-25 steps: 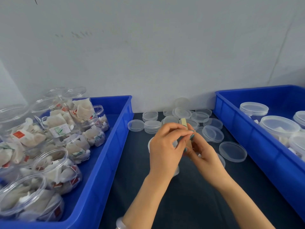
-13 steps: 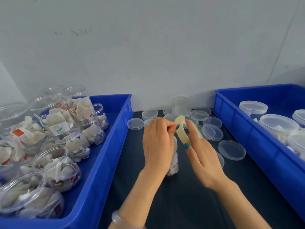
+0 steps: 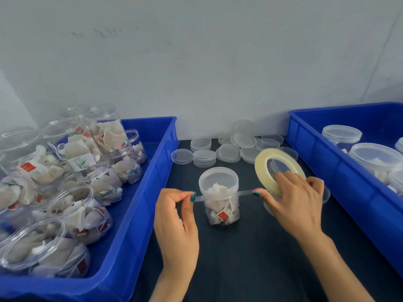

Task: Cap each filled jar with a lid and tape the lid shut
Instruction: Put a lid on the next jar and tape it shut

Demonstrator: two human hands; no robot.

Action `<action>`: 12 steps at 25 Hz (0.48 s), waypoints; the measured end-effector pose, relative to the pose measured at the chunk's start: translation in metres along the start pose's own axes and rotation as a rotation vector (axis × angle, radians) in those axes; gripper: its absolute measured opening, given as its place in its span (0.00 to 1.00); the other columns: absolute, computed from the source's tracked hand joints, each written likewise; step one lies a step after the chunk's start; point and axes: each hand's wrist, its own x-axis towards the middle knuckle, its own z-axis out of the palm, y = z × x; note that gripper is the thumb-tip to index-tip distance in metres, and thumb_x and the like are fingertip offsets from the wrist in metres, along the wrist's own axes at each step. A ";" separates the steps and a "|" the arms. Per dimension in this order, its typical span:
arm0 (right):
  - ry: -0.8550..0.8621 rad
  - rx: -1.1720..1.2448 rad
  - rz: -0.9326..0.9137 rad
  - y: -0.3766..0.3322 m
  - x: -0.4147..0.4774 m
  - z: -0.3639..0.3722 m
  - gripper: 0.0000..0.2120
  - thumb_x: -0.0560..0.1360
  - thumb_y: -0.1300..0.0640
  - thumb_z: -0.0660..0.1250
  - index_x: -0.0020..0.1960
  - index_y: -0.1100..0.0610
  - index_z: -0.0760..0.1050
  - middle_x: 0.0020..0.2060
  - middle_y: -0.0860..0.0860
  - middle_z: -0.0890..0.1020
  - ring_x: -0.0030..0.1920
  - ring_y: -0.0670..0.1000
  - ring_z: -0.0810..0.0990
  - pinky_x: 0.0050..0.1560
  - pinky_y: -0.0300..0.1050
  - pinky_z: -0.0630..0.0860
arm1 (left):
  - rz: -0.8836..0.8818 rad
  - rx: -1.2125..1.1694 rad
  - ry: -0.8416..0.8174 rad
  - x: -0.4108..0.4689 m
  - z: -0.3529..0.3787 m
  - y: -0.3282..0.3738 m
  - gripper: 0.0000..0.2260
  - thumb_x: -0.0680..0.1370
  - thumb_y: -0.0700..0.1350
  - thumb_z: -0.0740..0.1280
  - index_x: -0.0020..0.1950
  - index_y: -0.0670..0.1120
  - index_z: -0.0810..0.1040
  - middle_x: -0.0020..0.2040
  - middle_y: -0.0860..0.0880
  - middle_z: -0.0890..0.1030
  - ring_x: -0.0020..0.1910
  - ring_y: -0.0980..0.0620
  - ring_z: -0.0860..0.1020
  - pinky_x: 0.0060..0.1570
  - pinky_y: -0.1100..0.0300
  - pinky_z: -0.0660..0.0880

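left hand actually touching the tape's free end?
Touching. The head view shows the left hand pinching the free end of the tape strip between thumb and forefinger. The strip runs across to the tape roll held by the right hand.

Dark table (image 3: 250, 258), blue bins (image 3: 139, 214), loose lids (image 3: 204, 156), jar (image 3: 220, 212)

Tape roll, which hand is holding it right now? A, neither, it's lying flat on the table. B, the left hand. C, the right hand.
C: the right hand grips the tape roll, while the left hand only pinches the free end of the pulled-out strip.
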 end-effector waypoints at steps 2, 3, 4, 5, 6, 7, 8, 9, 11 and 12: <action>-0.010 0.010 0.005 0.002 -0.008 0.000 0.38 0.73 0.23 0.43 0.35 0.53 0.74 0.31 0.47 0.73 0.33 0.52 0.71 0.45 0.50 0.61 | -0.073 -0.035 -0.015 -0.007 -0.003 -0.005 0.08 0.80 0.41 0.63 0.48 0.55 0.71 0.43 0.56 0.75 0.40 0.56 0.74 0.40 0.68 0.71; -0.016 0.014 0.007 0.002 -0.010 0.001 0.37 0.73 0.23 0.44 0.34 0.53 0.74 0.31 0.47 0.72 0.33 0.52 0.70 0.45 0.51 0.61 | -0.099 -0.050 -0.027 -0.010 -0.003 -0.005 0.07 0.80 0.44 0.62 0.48 0.57 0.70 0.44 0.56 0.76 0.41 0.56 0.75 0.41 0.69 0.71; -0.015 0.017 0.009 0.002 -0.011 0.002 0.37 0.73 0.23 0.44 0.34 0.53 0.73 0.31 0.47 0.72 0.33 0.51 0.70 0.45 0.51 0.61 | -0.119 -0.067 -0.037 -0.011 -0.002 -0.006 0.05 0.79 0.48 0.61 0.49 0.59 0.70 0.44 0.57 0.76 0.42 0.57 0.75 0.41 0.69 0.72; -0.012 0.017 0.010 0.002 -0.010 0.002 0.37 0.72 0.23 0.45 0.33 0.53 0.73 0.31 0.47 0.72 0.33 0.51 0.69 0.45 0.51 0.62 | -0.134 -0.077 -0.044 -0.011 -0.001 -0.007 0.03 0.79 0.50 0.60 0.49 0.60 0.70 0.45 0.57 0.77 0.42 0.57 0.76 0.41 0.70 0.72; -0.010 0.014 0.010 0.001 -0.009 0.002 0.37 0.72 0.23 0.45 0.33 0.53 0.72 0.31 0.47 0.72 0.33 0.52 0.70 0.45 0.51 0.61 | -0.151 -0.083 -0.049 -0.010 0.000 -0.009 0.02 0.78 0.53 0.59 0.49 0.61 0.69 0.45 0.57 0.77 0.42 0.57 0.76 0.41 0.70 0.72; -0.013 0.008 0.010 0.001 -0.009 0.003 0.36 0.72 0.23 0.45 0.33 0.53 0.72 0.31 0.47 0.72 0.33 0.52 0.70 0.45 0.51 0.61 | -0.170 -0.078 -0.050 -0.010 0.002 -0.012 0.02 0.78 0.55 0.59 0.49 0.61 0.69 0.46 0.57 0.78 0.41 0.58 0.76 0.41 0.70 0.72; -0.018 0.004 0.010 0.000 -0.008 0.004 0.36 0.72 0.23 0.46 0.33 0.53 0.73 0.31 0.47 0.73 0.34 0.52 0.71 0.46 0.51 0.61 | -0.190 -0.069 -0.053 -0.009 0.004 -0.015 0.02 0.78 0.56 0.59 0.49 0.61 0.69 0.46 0.57 0.78 0.41 0.58 0.76 0.41 0.70 0.72; -0.025 -0.001 0.009 0.000 -0.007 0.006 0.35 0.72 0.23 0.48 0.34 0.53 0.73 0.32 0.47 0.73 0.34 0.52 0.72 0.46 0.51 0.62 | -0.213 -0.057 -0.058 -0.008 0.006 -0.018 0.02 0.78 0.56 0.59 0.48 0.61 0.69 0.46 0.58 0.78 0.41 0.59 0.76 0.41 0.70 0.72; -0.032 -0.009 0.006 -0.001 -0.005 0.009 0.33 0.71 0.25 0.50 0.35 0.53 0.74 0.32 0.47 0.73 0.35 0.53 0.73 0.47 0.52 0.62 | -0.259 -0.041 -0.082 -0.005 0.010 -0.025 0.02 0.79 0.53 0.60 0.48 0.60 0.68 0.46 0.58 0.77 0.42 0.59 0.76 0.42 0.70 0.72; -0.031 -0.013 0.003 -0.002 -0.003 0.011 0.33 0.71 0.25 0.51 0.35 0.53 0.74 0.33 0.47 0.72 0.35 0.52 0.72 0.47 0.52 0.62 | -0.283 -0.044 -0.099 -0.003 0.013 -0.029 0.05 0.80 0.50 0.62 0.48 0.60 0.68 0.46 0.58 0.77 0.44 0.60 0.77 0.43 0.71 0.72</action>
